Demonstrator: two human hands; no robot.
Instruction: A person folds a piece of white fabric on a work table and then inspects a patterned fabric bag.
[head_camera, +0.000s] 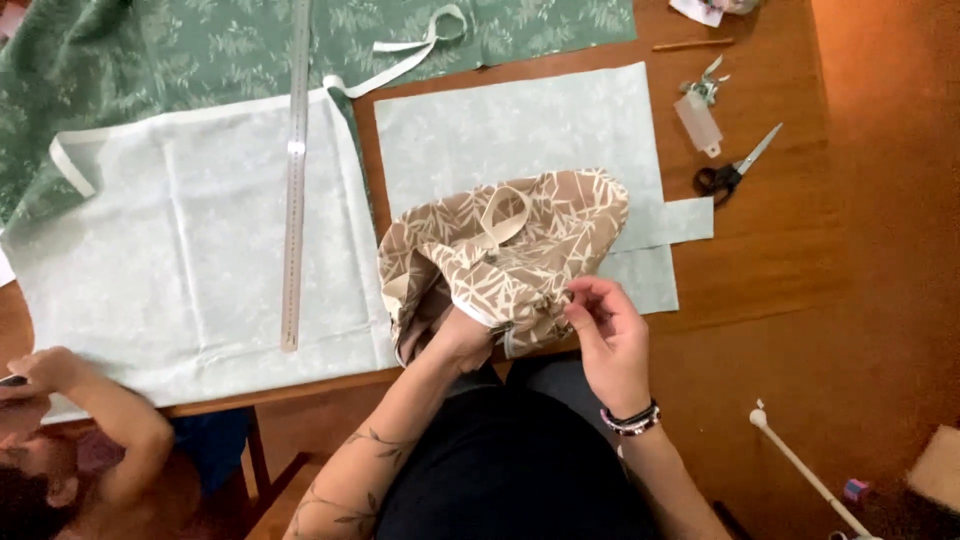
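Left hand is reaching inside the tan bag, fingers hidden, can't tell grip. Right hand is pinching its hem; fabric prob. soft, light.

My left hand reaches forward, fingers hidden, tattooed forearm angled up. My right hand is raised, fingertips pinched together, wrist banded.
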